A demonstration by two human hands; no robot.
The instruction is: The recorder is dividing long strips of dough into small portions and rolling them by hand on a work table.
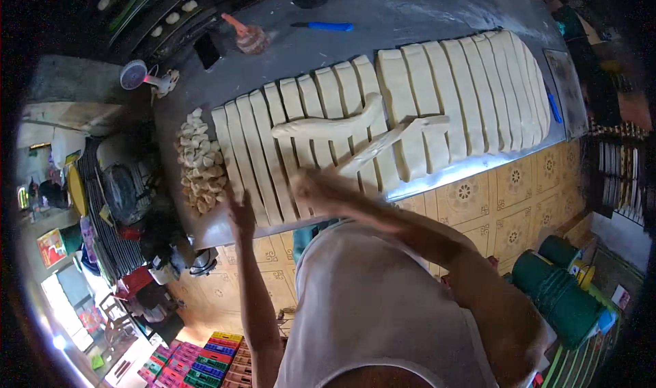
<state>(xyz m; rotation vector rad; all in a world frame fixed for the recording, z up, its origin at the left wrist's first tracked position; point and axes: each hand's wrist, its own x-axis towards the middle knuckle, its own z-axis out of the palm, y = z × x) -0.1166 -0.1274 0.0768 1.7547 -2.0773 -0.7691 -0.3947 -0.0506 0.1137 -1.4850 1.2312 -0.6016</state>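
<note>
A large slab of pale dough (471, 94) lies cut into long side-by-side strips on the dark table. Across the strips rests a loose, bent dough piece (321, 127). A second loose dough strip (372, 147) slants down towards my right hand (314, 188), which is closed at its lower end; motion blur hides the exact grip. My left hand (240, 216) is at the near left end of the slab, fingers apart, beside a heap of small dough pieces (198, 155). Nothing shows in the left hand.
On the table's far side are a blue-handled knife (328, 26), an orange-pink bag (251, 39), a dark phone-like slab (207, 51) and a small fan (140, 77). Another blue tool (554, 108) lies at the right end. Green bins (557, 289) and stacked coloured crates (198, 360) stand on the floor.
</note>
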